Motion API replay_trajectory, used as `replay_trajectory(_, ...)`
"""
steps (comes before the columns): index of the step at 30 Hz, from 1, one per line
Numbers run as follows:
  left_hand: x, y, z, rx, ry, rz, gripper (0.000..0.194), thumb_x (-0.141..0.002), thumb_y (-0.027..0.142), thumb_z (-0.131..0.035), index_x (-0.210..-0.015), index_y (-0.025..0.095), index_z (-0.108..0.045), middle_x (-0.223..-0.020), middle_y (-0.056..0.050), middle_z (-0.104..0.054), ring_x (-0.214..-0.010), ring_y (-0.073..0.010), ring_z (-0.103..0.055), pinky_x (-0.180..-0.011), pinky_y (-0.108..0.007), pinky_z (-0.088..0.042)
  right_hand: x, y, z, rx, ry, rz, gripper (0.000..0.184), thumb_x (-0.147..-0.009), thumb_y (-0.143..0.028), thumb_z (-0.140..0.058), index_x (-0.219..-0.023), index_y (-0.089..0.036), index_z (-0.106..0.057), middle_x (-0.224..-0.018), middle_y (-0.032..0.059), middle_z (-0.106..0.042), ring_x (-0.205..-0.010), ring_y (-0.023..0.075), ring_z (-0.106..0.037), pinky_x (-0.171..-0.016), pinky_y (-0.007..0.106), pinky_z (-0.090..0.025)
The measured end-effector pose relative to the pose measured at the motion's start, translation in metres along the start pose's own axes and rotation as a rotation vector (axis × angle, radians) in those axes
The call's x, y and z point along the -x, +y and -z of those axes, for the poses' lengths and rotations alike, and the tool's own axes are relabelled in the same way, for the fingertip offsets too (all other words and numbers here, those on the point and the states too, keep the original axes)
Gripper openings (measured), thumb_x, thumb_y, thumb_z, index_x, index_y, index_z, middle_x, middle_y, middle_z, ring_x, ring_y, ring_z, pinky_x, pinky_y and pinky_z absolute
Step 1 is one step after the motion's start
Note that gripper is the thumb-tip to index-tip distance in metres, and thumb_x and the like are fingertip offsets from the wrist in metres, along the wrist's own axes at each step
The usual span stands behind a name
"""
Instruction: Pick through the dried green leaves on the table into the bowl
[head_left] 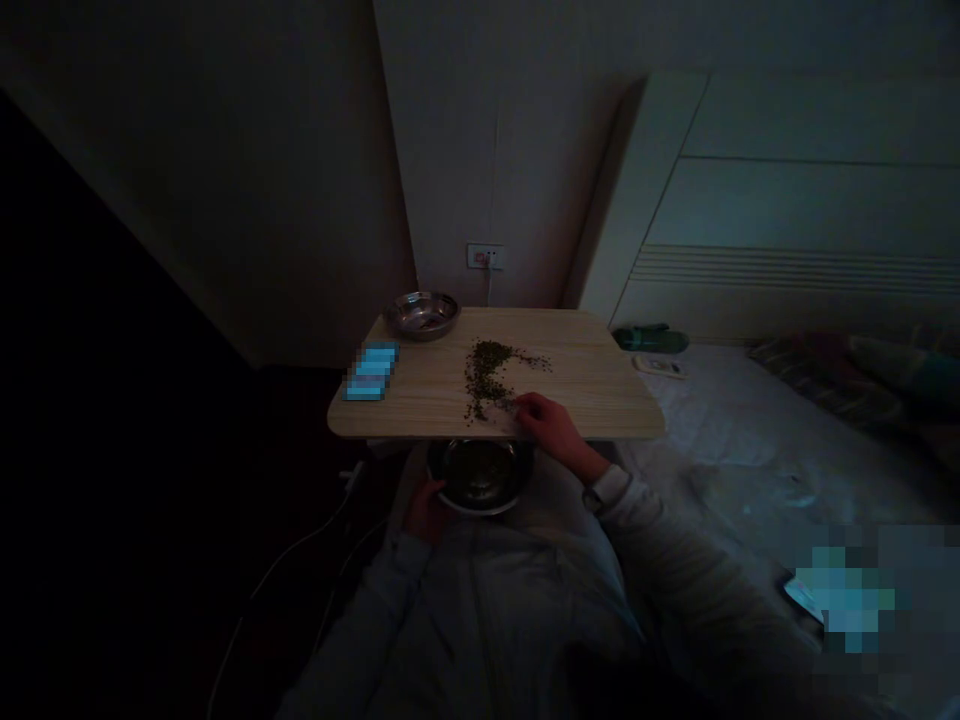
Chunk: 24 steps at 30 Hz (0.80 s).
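A pile of small dark green beans point(489, 376) lies spread on the light wooden table point(420, 400). My right hand point(546, 420) rests on the tabletop at the pile's near right edge, fingers curled over a few beans. Just below the table's front edge, a metal bowl point(480, 474) is held by my left hand point(424, 510), which grips its left rim. The room is very dim.
A second metal bowl point(421, 314) sits at the table's back left, with a blurred blue object point(371, 371) near the left edge. A bed with white sheet point(750, 450) lies to the right, a wall socket point(485, 257) behind, and cables point(300, 560) on the floor.
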<state>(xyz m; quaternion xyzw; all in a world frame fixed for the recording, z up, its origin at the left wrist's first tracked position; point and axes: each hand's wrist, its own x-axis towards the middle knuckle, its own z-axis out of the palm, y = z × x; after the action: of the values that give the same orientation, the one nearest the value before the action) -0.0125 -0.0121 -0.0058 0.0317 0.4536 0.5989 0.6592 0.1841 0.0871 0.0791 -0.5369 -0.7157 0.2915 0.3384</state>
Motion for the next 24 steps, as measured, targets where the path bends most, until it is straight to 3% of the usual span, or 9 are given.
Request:
replay_trajectory(13, -0.003, 0.000, 0.002, 0.044, 0.015, -0.032, 0.033, -0.066, 0.008, -0.059, -0.094, 0.022, -0.068, -0.081, -0.001, -0.074, -0.093, -0.0238, -0.067, -0.082, -0.038, -0.054, -0.008, -0.012, -0.014, 0.017, 0.009, 0.031, 0.022, -0.075, -0.015, -0.053, -0.093, -0.017, -0.066, -0.074, 0.0011, -0.067, -0.067, 0.0130, -0.057, -0.066, 0.024, -0.043)
replay_trajectory(18, 0.002, 0.002, -0.003, 0.058, 0.036, -0.050, 0.037, -0.067, 0.007, -0.057, -0.099, 0.021, -0.066, -0.081, 0.000, -0.074, -0.094, -0.0224, -0.067, -0.085, -0.037, -0.053, -0.008, -0.014, -0.019, 0.043, 0.003, 0.037, 0.024, -0.074, -0.014, -0.054, -0.095, -0.017, -0.066, -0.077, 0.0018, -0.068, -0.070, 0.0134, -0.058, -0.067, 0.025, -0.043)
replay_trajectory(24, 0.000, 0.001, 0.001, 0.062, 0.051, -0.087, 0.045, -0.067, 0.008, -0.057, -0.109, 0.023, -0.065, -0.095, -0.001, -0.074, -0.104, -0.0230, -0.063, -0.088, -0.036, -0.052, -0.010, -0.015, -0.021, 0.027, -0.021, 0.025, 0.024, -0.075, -0.015, -0.054, -0.096, -0.017, -0.065, -0.081, 0.0026, -0.068, -0.072, 0.0141, -0.059, -0.070, 0.026, -0.044)
